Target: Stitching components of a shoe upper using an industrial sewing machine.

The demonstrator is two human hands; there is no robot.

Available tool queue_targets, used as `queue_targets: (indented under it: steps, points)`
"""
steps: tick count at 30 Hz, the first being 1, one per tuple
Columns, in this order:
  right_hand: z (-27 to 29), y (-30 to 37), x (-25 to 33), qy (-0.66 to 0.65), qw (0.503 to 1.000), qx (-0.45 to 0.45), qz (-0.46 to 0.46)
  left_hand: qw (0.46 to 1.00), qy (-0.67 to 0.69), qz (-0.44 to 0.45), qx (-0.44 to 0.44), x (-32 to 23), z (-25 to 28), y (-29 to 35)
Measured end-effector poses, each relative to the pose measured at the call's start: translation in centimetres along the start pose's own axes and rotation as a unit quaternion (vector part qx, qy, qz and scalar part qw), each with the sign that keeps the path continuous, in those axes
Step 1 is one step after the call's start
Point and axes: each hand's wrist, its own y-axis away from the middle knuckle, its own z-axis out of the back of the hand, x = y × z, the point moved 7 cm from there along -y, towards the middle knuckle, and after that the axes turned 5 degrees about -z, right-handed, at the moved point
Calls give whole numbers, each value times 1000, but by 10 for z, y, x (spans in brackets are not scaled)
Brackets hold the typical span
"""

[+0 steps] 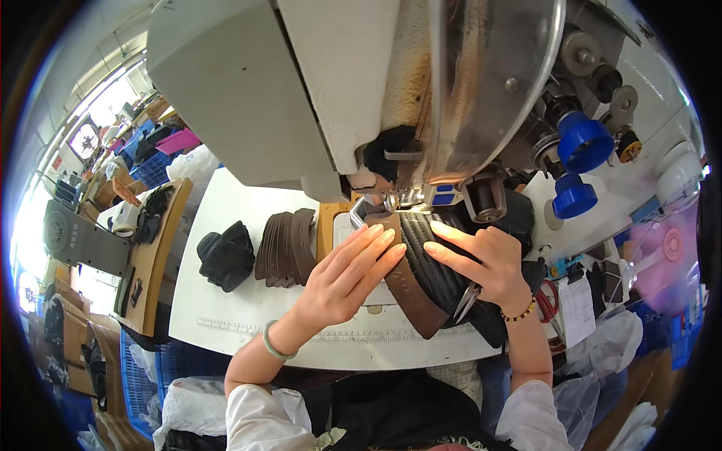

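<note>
Under the needle area of a grey-white sewing machine (248,90) lies a curved brown leather-like strip (414,297), beside a black ribbed piece (440,286). My left hand (342,274) rests with outstretched fingers, its fingertips on the upper part of the brown strip. My right hand (485,263) presses its extended fingers on the black ribbed piece. Metal thread snips (467,302) stick out below the right palm, seemingly held by the curled fingers, which are partly hidden. The strip's upper end is close to the presser foot (392,201).
Left on the white table (226,312) are a stack of curved brown strips (286,248) and a black bundle (226,255). Blue knobs (584,143) jut out at upper right. Red-handled scissors (550,301) lie at the right. A blue crate (137,383) stands below left.
</note>
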Motion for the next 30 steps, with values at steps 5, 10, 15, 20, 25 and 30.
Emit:
queue_targets:
  steps: [5,10,15,20,25,30]
  points:
    - [1,-1,-4,-14,1000,5,-9,999,-4,6,34,-2,3,-8]
    - [7,-7,-5,-42,998,27,-28,996,20,52,75,3,10,-23]
    - [5,-10,-3,-60,996,2,-64,994,59,46,82,14,9,-21]
    - [1,-9,-5,-44,996,5,-76,993,68,71,58,17,9,-23]
    - [1,-10,-7,-56,996,-3,-69,994,65,64,53,16,7,-25]
    - [0,-9,-9,-68,995,4,-79,995,62,54,57,17,4,-21]
